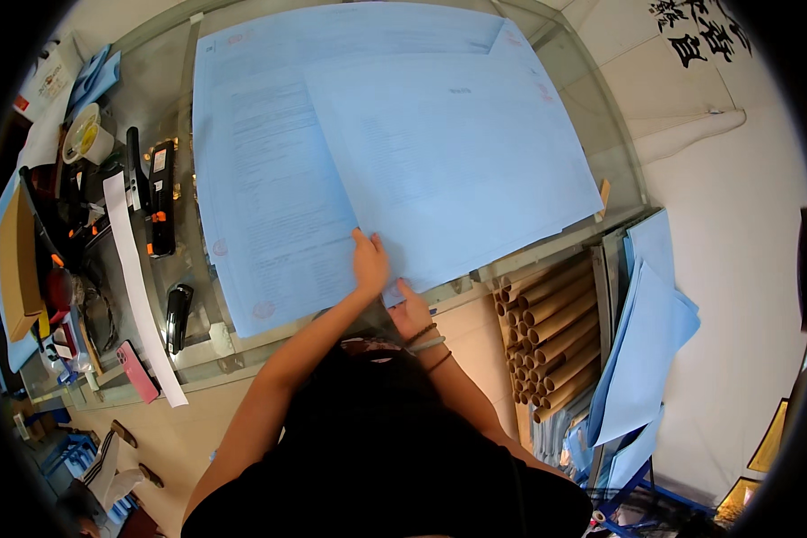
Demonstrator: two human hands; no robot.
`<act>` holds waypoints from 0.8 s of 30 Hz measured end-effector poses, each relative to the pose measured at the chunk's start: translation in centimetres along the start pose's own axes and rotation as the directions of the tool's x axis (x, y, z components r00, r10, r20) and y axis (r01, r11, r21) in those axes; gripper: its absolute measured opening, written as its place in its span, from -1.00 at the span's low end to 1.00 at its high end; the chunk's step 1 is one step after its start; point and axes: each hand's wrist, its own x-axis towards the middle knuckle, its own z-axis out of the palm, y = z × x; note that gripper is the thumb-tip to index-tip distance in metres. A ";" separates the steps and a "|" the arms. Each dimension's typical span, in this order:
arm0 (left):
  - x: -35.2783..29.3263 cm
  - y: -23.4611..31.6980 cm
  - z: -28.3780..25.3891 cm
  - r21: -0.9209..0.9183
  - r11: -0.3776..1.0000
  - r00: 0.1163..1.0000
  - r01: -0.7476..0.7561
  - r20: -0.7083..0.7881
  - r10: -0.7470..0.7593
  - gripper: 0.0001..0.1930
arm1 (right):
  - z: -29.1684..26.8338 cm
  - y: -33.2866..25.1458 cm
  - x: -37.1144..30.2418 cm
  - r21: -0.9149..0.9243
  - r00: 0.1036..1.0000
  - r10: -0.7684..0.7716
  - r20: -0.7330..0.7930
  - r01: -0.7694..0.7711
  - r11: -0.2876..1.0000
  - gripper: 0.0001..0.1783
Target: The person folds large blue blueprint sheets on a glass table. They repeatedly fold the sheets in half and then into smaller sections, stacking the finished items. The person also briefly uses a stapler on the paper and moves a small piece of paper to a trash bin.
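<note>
Large blue printed sheets cover the glass-topped table, one sheet (457, 143) lying askew over a lower stack (269, 179). At the upper sheet's left edge, close to its near corner, my left hand (370, 263) is closed with its fingertips on the paper. Just below and to the right, my right hand (411, 314) pinches the near corner between thumb and fingers. Part of its fingers is hidden under the paper. Beaded bracelets (424, 339) circle my right wrist.
To the left are a long white paper strip (134, 269), a black stapler (178, 318), black cutter tools (160, 197), a pink phone (138, 371) and a plastic tub (88, 134). Cardboard tubes (551, 332) fill a rack at right, beside hanging blue sheets (641, 341). Another person's legs (117, 471) show lower left.
</note>
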 end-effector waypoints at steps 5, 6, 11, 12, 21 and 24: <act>-0.5 0.0 0.5 0.041 0.998 0.996 -0.045 -0.072 0.048 -0.69 | -1.2 0.8 1.0 -0.121 0.995 -0.078 0.056 0.085 0.989 -0.70; -0.4 -0.1 0.5 0.040 0.999 0.999 -0.009 -0.049 0.011 -0.67 | -0.7 0.8 0.5 -0.138 0.994 -0.106 0.030 0.109 0.984 -0.70; 0.1 -1.8 1.1 -0.018 1.000 0.999 -0.015 -0.044 0.014 -0.56 | -0.8 1.0 0.7 -0.221 0.989 -0.144 -0.032 0.134 0.966 -0.65; 0.4 -2.7 0.8 -0.043 0.997 0.998 -0.056 0.011 0.057 -0.54 | -0.9 1.0 0.7 -0.222 0.990 -0.138 -0.035 0.127 0.967 -0.64; 2.0 -7.9 -20.8 0.288 0.919 0.905 -0.270 -0.250 0.344 -0.47 | -0.1 1.0 -0.2 -0.185 0.987 -0.158 -0.044 0.147 0.972 -0.67; 1.3 -9.0 -31.4 0.623 0.761 0.767 -0.183 -0.394 0.507 -0.38 | 0.2 1.0 -0.3 -0.202 0.986 -0.143 -0.083 0.124 0.972 -0.67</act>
